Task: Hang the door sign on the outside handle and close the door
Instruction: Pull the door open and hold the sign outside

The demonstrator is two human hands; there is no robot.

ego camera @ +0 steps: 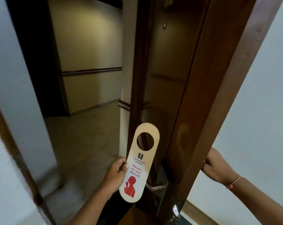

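Observation:
My left hand (117, 170) holds a cream door sign (138, 161) by its left edge, upright, round hole at the top, red "Please do not disturb" text and a red figure below. The dark wooden door (191, 95) stands open, edge-on to me. A metal outside handle (158, 187) shows just right of the sign's lower end, partly hidden behind it. My right hand (216, 165) grips the door's inner side at handle height; the inside handle is hidden under the fingers.
The door frame (12, 143) runs down the left. Through the opening lies a dim corridor with a tiled floor (82, 137) and a beige wall with a dark rail (90, 70). White room wall (259, 111) is on the right.

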